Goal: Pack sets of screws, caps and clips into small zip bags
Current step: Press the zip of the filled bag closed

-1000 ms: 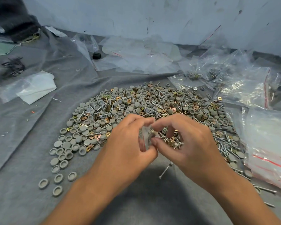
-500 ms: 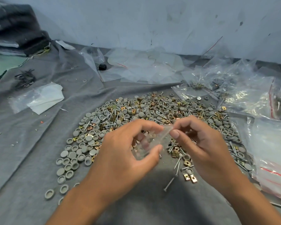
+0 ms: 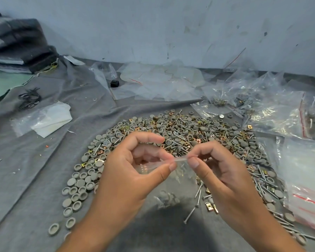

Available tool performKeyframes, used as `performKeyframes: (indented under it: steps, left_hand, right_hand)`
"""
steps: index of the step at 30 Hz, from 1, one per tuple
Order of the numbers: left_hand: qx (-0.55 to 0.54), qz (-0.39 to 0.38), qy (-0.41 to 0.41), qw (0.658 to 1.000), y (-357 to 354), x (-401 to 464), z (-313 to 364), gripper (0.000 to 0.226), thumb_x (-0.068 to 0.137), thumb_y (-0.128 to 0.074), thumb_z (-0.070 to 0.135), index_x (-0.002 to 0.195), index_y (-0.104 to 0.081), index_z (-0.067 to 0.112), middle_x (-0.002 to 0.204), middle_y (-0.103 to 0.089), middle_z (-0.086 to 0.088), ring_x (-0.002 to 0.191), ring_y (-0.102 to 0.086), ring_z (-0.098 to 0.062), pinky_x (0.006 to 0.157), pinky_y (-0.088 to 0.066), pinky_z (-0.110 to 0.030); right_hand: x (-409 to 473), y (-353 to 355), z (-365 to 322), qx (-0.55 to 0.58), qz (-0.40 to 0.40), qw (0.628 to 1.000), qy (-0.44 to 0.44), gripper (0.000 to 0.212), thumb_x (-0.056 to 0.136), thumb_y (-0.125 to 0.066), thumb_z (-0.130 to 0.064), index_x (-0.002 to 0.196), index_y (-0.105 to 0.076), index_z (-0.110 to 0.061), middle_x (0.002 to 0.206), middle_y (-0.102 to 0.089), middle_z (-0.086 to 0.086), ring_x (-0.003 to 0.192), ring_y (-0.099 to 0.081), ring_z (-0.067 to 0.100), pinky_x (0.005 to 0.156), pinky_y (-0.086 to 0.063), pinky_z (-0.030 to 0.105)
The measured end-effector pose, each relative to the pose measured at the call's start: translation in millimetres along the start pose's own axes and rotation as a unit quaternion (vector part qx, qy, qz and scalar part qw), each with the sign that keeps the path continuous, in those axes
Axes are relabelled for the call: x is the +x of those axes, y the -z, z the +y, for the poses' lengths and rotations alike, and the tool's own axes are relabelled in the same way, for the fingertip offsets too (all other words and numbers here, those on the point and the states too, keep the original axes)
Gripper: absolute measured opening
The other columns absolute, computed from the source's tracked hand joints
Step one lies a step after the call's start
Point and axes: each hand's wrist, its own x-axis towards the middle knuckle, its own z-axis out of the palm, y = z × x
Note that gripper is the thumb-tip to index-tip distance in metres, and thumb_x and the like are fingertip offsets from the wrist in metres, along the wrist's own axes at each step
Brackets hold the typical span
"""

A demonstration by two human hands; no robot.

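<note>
A scuffed pale wall backs a grey cloth (image 3: 31,175) spread over the counter. At twelve o'clock from the hands lies the heap of grey caps, screws and brass clips (image 3: 180,135); more plastic bags (image 3: 273,113) lie at two o'clock. The small zip bag (image 3: 171,180) hangs between both hands, its top strip running nine-to-three. The left hand (image 3: 127,180) pinches that strip with thumb and fingers; the right hand (image 3: 224,177) pinches its other end. Both grips are clamped on the strip, equally near, so sealing probably means sliding along it.
</note>
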Motion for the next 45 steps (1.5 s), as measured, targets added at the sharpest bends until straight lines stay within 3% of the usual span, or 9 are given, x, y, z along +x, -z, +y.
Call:
performKeyframes:
  steps: [2, 7, 14, 18, 27, 31, 36, 41, 45]
  left_hand:
    - [0.016, 0.002, -0.002, 1.000, -2.1, -0.8, -0.2, 0.042, 0.068, -0.087, 0.036, 0.104, -0.066, 0.036, 0.089, -0.078, 0.001, 0.083, -0.074, -0.017, 0.076, -0.058, -0.042]
    - [0.039, 0.007, -0.016, 0.999, -5.7, -1.7, 0.2, 0.039, 0.071, -0.086, 0.036, 0.104, -0.065, 0.036, 0.088, -0.077, 0.004, 0.082, -0.074, -0.013, 0.077, -0.055, -0.040]
    - [0.021, -0.003, -0.010, 1.000, -4.6, -1.5, -0.6, 0.039, 0.073, -0.087, 0.030, 0.097, -0.058, 0.034, 0.087, -0.077, -0.002, 0.083, -0.074, -0.017, 0.073, -0.057, -0.022]
    - [-0.005, -0.004, 0.005, 1.000, -5.5, -0.4, -3.0, 0.039, 0.072, -0.086, 0.031, 0.100, -0.059, 0.032, 0.092, -0.078, -0.002, 0.085, -0.076, -0.019, 0.072, -0.059, -0.025]
    - [-0.011, 0.011, 0.023, 1.000, -2.1, 3.2, -6.1, 0.041, 0.067, -0.087, 0.040, 0.089, -0.052, 0.036, 0.089, -0.079, -0.004, 0.083, -0.076, -0.019, 0.065, -0.056, -0.026]
    - [-0.055, 0.039, 0.032, 0.997, -0.5, 6.8, -7.0, 0.041, 0.066, -0.095, 0.033, 0.082, -0.058, 0.038, 0.086, -0.079, -0.008, 0.071, -0.075, -0.014, 0.053, -0.050, -0.015]
    - [-0.031, 0.040, 0.006, 0.999, 1.3, 5.7, -9.5, 0.038, 0.064, -0.089, 0.039, 0.075, -0.052, 0.040, 0.085, -0.079, -0.007, 0.084, -0.077, -0.020, 0.059, -0.054, -0.019]
    - [0.005, 0.018, -0.031, 0.999, -0.9, 2.4, -13.0, 0.035, 0.072, -0.081, 0.035, 0.090, -0.051, 0.035, 0.089, -0.077, -0.008, 0.078, -0.069, -0.028, 0.066, -0.057, -0.037]
    - [0.029, 0.009, -0.062, 0.998, -7.4, 0.1, -13.4, 0.030, 0.074, -0.076, 0.029, 0.088, -0.053, 0.042, 0.088, -0.074, -0.008, 0.073, -0.067, -0.022, 0.064, -0.055, -0.031]
  right_hand:
    - [-0.8, -1.5, -0.6, -0.025, 0.016, 1.000, -0.001, 0.016, 0.097, -0.055, -0.048, 0.095, -0.063, -0.035, 0.090, -0.062, -0.007, 0.073, -0.057, 0.014, 0.062, -0.039, 0.018]
    - [-3.8, -7.5, -4.1, -0.063, 0.033, 0.997, 0.004, 0.014, 0.100, -0.051, -0.046, 0.093, -0.060, -0.037, 0.091, -0.060, -0.012, 0.082, -0.058, 0.011, 0.065, -0.038, 0.014]
    - [-2.7, -9.0, -5.8, -0.029, -0.012, 0.999, -0.014, 0.016, 0.096, -0.054, -0.050, 0.099, -0.064, -0.038, 0.098, -0.068, -0.014, 0.094, -0.065, 0.013, 0.074, -0.046, 0.020]
    - [-2.8, -7.5, -3.3, -0.047, 0.025, 0.999, -0.007, 0.017, 0.098, -0.052, -0.048, 0.094, -0.065, -0.036, 0.088, -0.065, -0.014, 0.083, -0.062, 0.009, 0.066, -0.041, 0.012]
    - [-1.9, -2.1, 2.4, -0.032, 0.049, 0.998, -0.025, 0.020, 0.096, -0.052, -0.053, 0.097, -0.064, -0.037, 0.088, -0.066, -0.010, 0.080, -0.060, 0.015, 0.064, -0.043, 0.018]
    - [-0.5, 2.7, 3.8, 0.015, 0.075, 0.996, -0.043, 0.021, 0.093, -0.053, -0.056, 0.096, -0.064, -0.038, 0.085, -0.065, -0.005, 0.072, -0.058, 0.017, 0.064, -0.051, 0.043]
    - [-0.4, 5.0, 2.1, 0.018, 0.064, 0.997, -0.037, 0.022, 0.094, -0.054, -0.053, 0.096, -0.065, -0.034, 0.082, -0.063, -0.008, 0.070, -0.056, 0.012, 0.059, -0.042, 0.017]
    - [0.8, 5.7, -3.0, 0.020, 0.031, 0.999, -0.017, 0.018, 0.088, -0.068, -0.049, 0.095, -0.070, -0.033, 0.090, -0.070, -0.014, 0.085, -0.066, 0.008, 0.067, -0.048, 0.011]
    - [1.7, 4.0, -4.0, -0.027, 0.025, 0.999, -0.008, 0.021, 0.088, -0.065, -0.053, 0.089, -0.071, -0.033, 0.085, -0.070, -0.017, 0.081, -0.067, 0.011, 0.066, -0.046, 0.012]
